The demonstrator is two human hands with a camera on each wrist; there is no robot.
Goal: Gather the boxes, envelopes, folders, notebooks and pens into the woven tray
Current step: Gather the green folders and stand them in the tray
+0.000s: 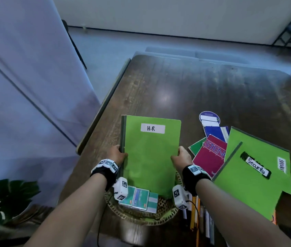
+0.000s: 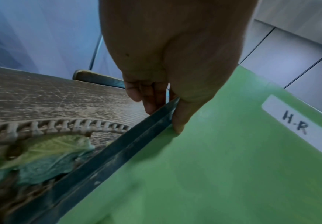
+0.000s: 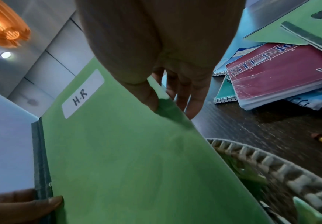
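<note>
One of two green folders, the H.R folder (image 1: 151, 155), stands over the woven tray (image 1: 166, 213), left hand (image 1: 118, 155) and right hand (image 1: 181, 158) pinching its side edges.

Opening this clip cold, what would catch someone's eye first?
The bright green H.R folder, held tilted at the centre by the left hand on its dark spine edge and the right hand on the opposite edge, its lower end over the woven tray. To the right on the table lie a second green folder labelled Security and a maroon steno notebook.
</note>
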